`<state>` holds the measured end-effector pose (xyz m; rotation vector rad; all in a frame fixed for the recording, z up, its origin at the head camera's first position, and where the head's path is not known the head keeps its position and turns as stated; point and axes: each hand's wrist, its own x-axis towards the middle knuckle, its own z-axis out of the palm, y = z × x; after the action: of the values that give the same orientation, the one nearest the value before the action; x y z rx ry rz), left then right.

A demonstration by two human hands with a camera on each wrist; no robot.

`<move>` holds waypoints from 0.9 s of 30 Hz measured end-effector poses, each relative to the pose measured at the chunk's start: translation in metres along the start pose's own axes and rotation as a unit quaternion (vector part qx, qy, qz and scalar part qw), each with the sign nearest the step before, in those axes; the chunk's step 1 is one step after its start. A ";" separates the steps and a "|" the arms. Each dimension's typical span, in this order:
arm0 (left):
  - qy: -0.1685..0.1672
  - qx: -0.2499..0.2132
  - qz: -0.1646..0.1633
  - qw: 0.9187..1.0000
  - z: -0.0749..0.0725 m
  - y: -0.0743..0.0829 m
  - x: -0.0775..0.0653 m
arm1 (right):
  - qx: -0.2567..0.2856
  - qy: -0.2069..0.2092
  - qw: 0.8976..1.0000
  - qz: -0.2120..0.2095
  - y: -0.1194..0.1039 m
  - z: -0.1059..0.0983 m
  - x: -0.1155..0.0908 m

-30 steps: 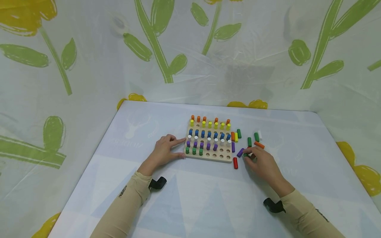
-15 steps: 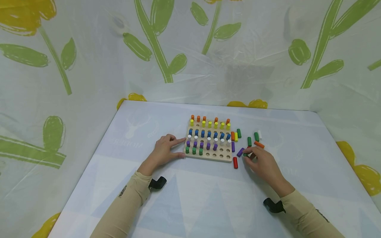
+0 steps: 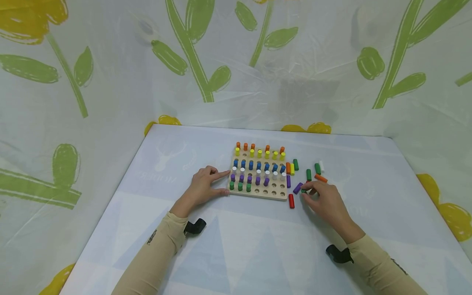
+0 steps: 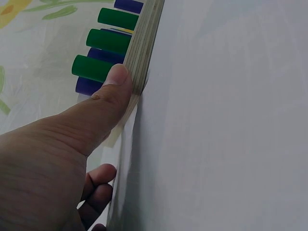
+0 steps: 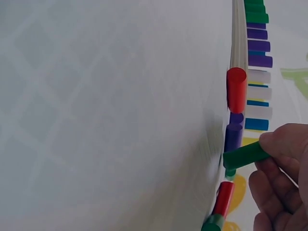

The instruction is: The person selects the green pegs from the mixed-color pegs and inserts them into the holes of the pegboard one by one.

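Head view: one green peg (image 3: 303, 190) is pinched by the right hand (image 3: 326, 201), right of the pegboard (image 3: 258, 196).
Its left edge is touched by the left hand (image 3: 203, 186), thumb and index spread wide; three green pegs (image 3: 240, 187) and five purple pegs (image 3: 249, 180) are seated in near rows.

Near side: bare tabletop (image 3: 250, 246) between the forearms (image 3: 155, 258) leads freely to the board (image 3: 258, 195).
Left side: blocked by the left hand (image 3: 202, 186), touching the board's edge.
Right side: a red peg (image 3: 291, 201) and a purple peg (image 3: 298, 188) lie between the board and the right hand (image 3: 327, 203).
Near right corner: unfilled holes (image 3: 274, 192), open from the front.
Farther rows: upright pegs (image 3: 259, 165) crowd the way.
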<state>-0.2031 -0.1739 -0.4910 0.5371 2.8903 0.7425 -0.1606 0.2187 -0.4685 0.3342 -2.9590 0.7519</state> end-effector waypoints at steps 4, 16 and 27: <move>-0.003 -0.001 -0.003 1.000 -0.001 0.001 0.000 | 0.001 0.009 1.000 -0.005 0.001 0.001 -0.001; -0.001 -0.001 -0.006 1.000 0.001 0.000 0.000 | 0.009 0.020 0.999 -0.029 -0.002 0.002 0.001; 0.005 -0.005 -0.002 1.000 0.003 -0.002 0.001 | 0.017 0.034 0.998 -0.046 -0.005 0.004 0.002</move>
<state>-0.2042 -0.1742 -0.4945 0.5287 2.8953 0.7607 -0.1611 0.2123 -0.4700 0.4355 -2.8490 0.7859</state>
